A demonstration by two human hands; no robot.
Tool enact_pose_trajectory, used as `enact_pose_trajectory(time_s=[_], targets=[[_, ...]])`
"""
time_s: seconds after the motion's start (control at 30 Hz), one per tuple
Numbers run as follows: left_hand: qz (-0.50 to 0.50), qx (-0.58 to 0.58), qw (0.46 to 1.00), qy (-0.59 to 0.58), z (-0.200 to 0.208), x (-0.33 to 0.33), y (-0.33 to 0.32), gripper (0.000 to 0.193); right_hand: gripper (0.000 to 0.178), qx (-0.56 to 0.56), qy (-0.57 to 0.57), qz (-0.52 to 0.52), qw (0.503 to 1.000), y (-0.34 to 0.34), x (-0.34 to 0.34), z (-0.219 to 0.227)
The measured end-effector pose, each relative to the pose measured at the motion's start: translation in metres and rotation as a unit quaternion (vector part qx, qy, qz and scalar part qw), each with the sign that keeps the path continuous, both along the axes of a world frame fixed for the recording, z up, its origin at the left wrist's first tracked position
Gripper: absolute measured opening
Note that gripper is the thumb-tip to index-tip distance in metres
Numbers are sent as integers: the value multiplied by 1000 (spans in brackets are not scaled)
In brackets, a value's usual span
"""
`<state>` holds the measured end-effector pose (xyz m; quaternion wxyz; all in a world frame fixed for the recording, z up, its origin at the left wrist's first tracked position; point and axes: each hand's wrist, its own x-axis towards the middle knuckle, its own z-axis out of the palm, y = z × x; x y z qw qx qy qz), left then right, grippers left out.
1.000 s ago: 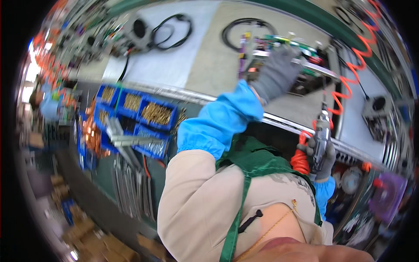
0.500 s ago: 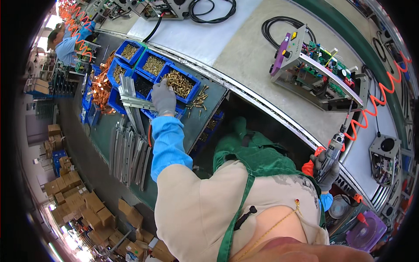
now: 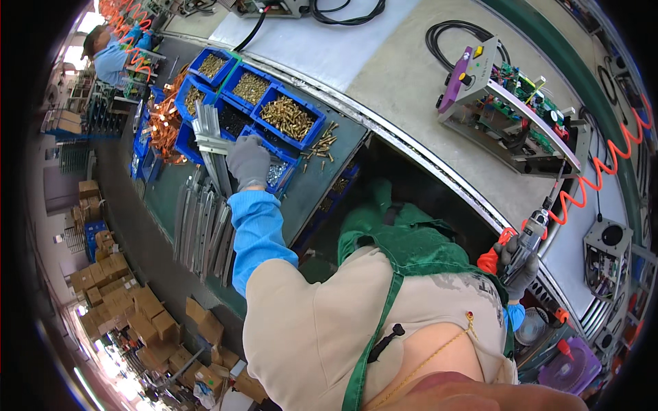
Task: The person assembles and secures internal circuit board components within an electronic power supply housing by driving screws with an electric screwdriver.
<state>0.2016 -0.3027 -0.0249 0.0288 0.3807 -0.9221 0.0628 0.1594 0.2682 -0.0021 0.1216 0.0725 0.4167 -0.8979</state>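
Observation:
My left hand (image 3: 249, 164), in a grey glove, is over the front blue bins, beside the bin of black screws (image 3: 233, 122). Its fingers curl downward with their tips hidden, so what they pinch does not show. Close to it are a bin of brass bolts (image 3: 285, 117) and a small bin of silver fasteners (image 3: 276, 172). Metal strips (image 3: 210, 137) lean across the bins just left of the hand. At the right, my gloved right hand (image 3: 518, 268) is wrapped around an air screwdriver (image 3: 532, 237), its bit pointing at the opened machine (image 3: 514, 113).
Loose brass bolts (image 3: 322, 145) lie beside the bins. More metal strips (image 3: 199, 226) are stacked on the green bench. An orange coiled hose (image 3: 596, 181) hangs near the machine. Orange parts (image 3: 164, 123) fill bins at left. A co-worker (image 3: 110, 58) stands at the far left.
My left hand has drawn back from the brass bolt bin toward the nearer small bins. The view has shifted slightly. My right hand still grips the screwdriver.

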Motion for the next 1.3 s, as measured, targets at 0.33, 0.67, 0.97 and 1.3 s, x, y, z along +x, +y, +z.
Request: enact_pose_trajectory(time_s=[0.33,0.67,0.97,1.3], targets=[[-75,-13,996,-37,-4,38,-18,19,57,8,6,6,1000,-2,-1,4],[-110,-40,989,90,-13,89,-55,14,56,21,-5,-4,1000,-2,0,5],[-67,-48,992,91,-17,75,-33,18,52,20,-8,1,1000,-8,1,8],[-92,54,994,32,-35,33,-37,20,53,1,-32,-32,999,-7,2,8]])
